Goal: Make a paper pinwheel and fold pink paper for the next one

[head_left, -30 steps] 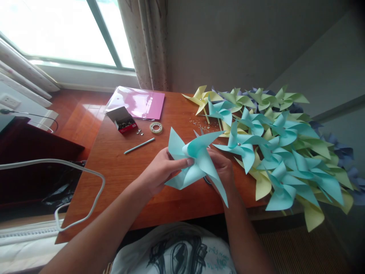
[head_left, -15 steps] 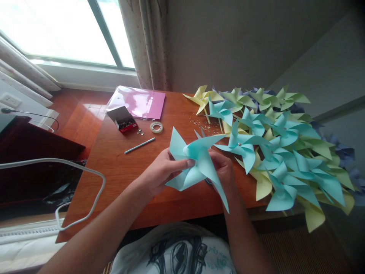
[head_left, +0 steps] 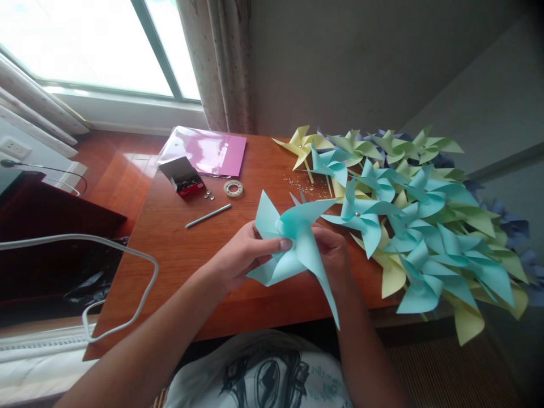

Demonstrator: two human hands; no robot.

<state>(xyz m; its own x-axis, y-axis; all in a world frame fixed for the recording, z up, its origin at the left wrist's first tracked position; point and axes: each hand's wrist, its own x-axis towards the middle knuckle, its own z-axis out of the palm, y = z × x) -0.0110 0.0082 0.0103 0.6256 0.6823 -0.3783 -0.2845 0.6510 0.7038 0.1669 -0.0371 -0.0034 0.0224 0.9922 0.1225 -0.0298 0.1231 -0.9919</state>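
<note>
My left hand [head_left: 242, 258] pinches the light blue paper pinwheel [head_left: 293, 246] at its centre, thumb pressed flat on the front where the folded tips meet, fingers tucked behind the paper. My right hand [head_left: 334, 255] grips the same pinwheel from the 3 o'clock side, fingers curled behind the blades; most of that hand is hidden by paper, so I cannot tell just what the fingertips press on. The pinwheel is held just above the near edge of the table [head_left: 178, 255], tilted toward me. Thin matte card, four pointed blades curling into the middle, one long blade hanging down toward 6 o'clock past the table edge.

At 3 o'clock from my hands, a loose pile of finished pinwheels [head_left: 416, 226]: light blue, pale yellow-green, some dull purple at the back, all overlapping, a few spilling off the table edge. The nearest blue one shows a small shiny pin at its hub.

Table top is glossy reddish-brown wood, with window glare.

At 11 o'clock from the held pinwheel, a thin pale blue stick [head_left: 208, 216], straight, lying flat. Beyond it, a small open cardboard box [head_left: 183, 177] with a red side and small dark metal bits inside, a few loose ones beside it. Just right of the box, a small ring of clear tape [head_left: 233, 188]. Behind them, a glossy pink plastic folder [head_left: 208, 151], flat. At 12 o'clock, a scatter of tiny shiny bits [head_left: 300, 186] on the wood.
</note>
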